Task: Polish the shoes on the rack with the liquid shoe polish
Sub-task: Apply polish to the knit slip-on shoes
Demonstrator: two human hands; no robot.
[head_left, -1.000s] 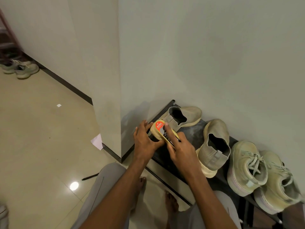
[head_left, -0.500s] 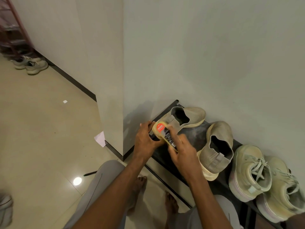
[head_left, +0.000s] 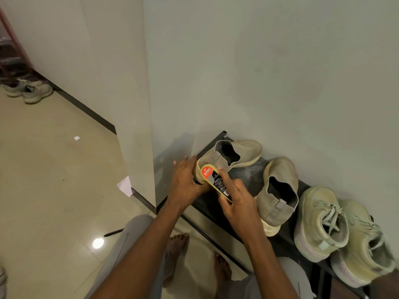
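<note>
Polish bottle (head_left: 214,181) gripped by both hands at rack's (head_left: 216,203) front-left edge.

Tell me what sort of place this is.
Probably a home entryway or hallway: a low shoe rack against a plain wall, sneakers on it, another pair on the tiled floor.
</note>
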